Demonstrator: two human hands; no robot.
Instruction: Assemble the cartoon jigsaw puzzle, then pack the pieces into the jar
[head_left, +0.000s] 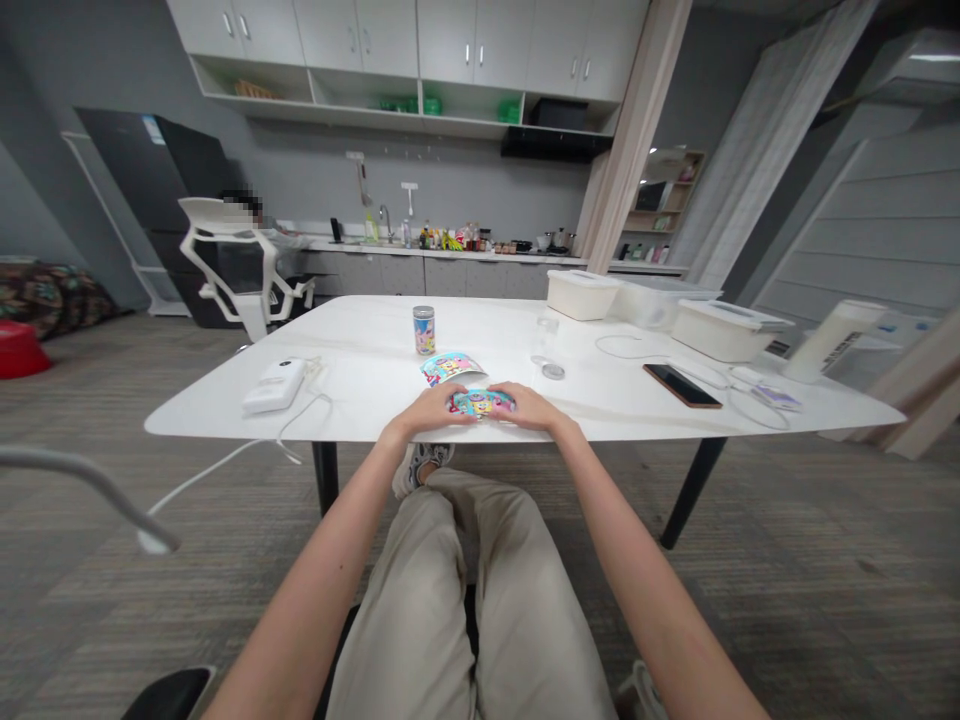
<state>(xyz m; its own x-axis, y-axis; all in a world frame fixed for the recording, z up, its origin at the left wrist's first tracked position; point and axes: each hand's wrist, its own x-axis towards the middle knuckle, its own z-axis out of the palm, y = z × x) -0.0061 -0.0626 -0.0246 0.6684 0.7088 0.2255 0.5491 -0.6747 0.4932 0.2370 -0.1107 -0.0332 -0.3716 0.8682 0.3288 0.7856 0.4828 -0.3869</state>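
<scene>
Near the table's front edge, my left hand (431,409) and my right hand (529,407) hold a colourful cartoon-printed label (481,402) from both sides. Fingers of both hands are bent around its ends; whether something lies inside or under it I cannot tell. Just beyond, a second printed label (450,367) rests on the table, slightly curled. Behind that stands a can with a similar cartoon print (424,332) and a grey lid. To the right of my hands are a clear plastic jar (546,338) and a round grey lid (553,371).
The white table (360,345) carries a white device with a cable (276,385) at left. On the right are a phone (681,385), loose cables, storage boxes (581,293) and a white bottle (836,340). A person sits beyond, behind a white chair (225,250).
</scene>
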